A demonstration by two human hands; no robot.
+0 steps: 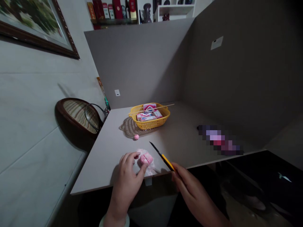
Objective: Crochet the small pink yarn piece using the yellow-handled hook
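- Head view, looking down at the near edge of a light grey desk (104, 164).
- Left hand (126, 176): fingers curled over the near-left side of a pink block (146, 158), clasping it against the desk.
- Block: near edge of the desk, a groove across its top, sitting on crumpled white wrapping (149, 167). Material unclear.
- Right hand (189, 186): clenched around the yellow handle of a utility knife (163, 158), at the near edge, right of the block.
- Knife: black blade angled far and left, tip near the block, not touching it.
- Pink ball (136, 136): small, on the desk, farther out than the block, just beside the basket.
- Yellow plastic basket (151, 123): mid-desk, holding pink and white boxes (146, 117), a thin wooden skewer (151, 109) lying across its top.
- Right side of desk: pixelated object (220, 140), unreadable.
- Left of desk: dark-rimmed round woven item (78, 116), leaning by the wall.
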